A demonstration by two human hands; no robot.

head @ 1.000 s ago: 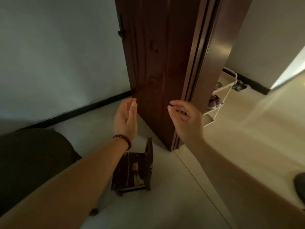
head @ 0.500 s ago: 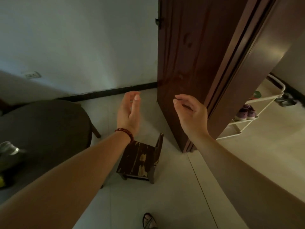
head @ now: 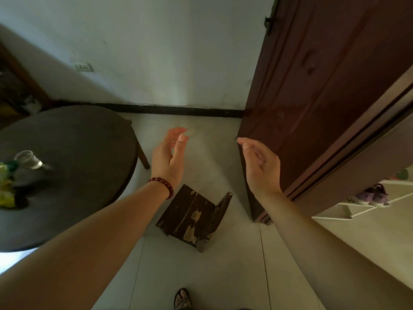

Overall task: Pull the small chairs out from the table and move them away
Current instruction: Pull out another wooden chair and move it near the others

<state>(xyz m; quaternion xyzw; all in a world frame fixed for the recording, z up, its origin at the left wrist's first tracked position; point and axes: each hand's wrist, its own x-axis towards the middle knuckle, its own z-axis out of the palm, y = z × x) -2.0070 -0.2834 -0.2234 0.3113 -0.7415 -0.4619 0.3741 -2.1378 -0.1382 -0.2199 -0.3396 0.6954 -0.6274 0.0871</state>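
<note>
A home: round table point(head: 89, 139), wooden door point(head: 312, 97), shoe rack point(head: 357, 209) with small shoes point(head: 372, 194).

Pale wall point(head: 156, 52) with black skirting; tiled floor point(head: 201, 276); dark wooden door point(head: 324, 97).

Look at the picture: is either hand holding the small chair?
No: the left hand and right hand hang open above the small chair.

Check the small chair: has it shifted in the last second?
No. The chair sits just left of the bottom corner of the door as before; only the camera has turned.
</note>
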